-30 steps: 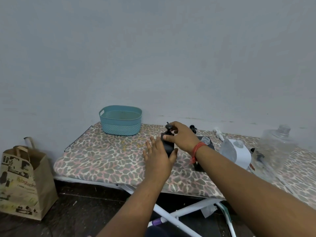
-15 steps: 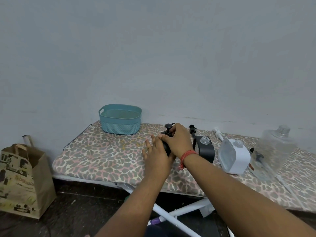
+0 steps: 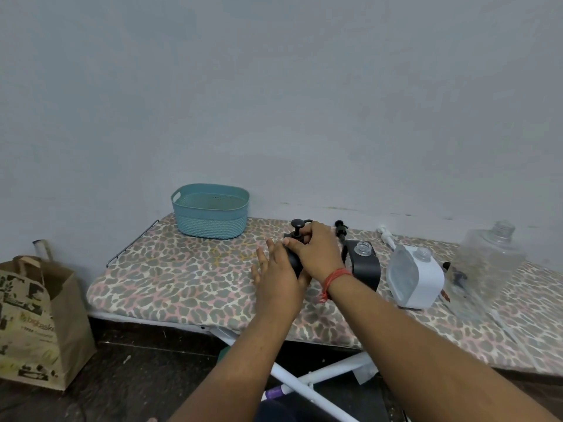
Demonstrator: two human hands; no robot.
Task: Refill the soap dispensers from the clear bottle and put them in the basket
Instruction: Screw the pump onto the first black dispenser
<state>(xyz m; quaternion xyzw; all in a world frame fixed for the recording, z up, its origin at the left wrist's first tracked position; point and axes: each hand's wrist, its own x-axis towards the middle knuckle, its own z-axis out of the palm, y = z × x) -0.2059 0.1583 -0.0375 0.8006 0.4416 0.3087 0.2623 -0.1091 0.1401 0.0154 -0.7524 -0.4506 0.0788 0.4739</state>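
Note:
A black soap dispenser (image 3: 293,261) stands on the ironing board (image 3: 189,284), its pump head (image 3: 297,224) poking up. My left hand (image 3: 275,277) holds its body, fingers fairly straight along the far side and thumb round the near side. My right hand (image 3: 316,251) grips the pump collar from above. The teal basket (image 3: 210,222) stands at the back left with nothing visible inside. To the right are a second black dispenser (image 3: 367,274) without its pump, a white dispenser (image 3: 422,280) also uncapped, and the clear bottle (image 3: 490,257).
A loose black pump (image 3: 341,230) and a white pump (image 3: 385,238) lie near the wall behind the uncapped dispensers. A brown paper bag (image 3: 33,315) stands on the floor at the left. The board's white legs (image 3: 307,376) cross below its front edge.
My right hand has shifted on the pump collar, its wrist swinging inward over the dispenser. My left hand stays on the dispenser body. Nothing else has moved.

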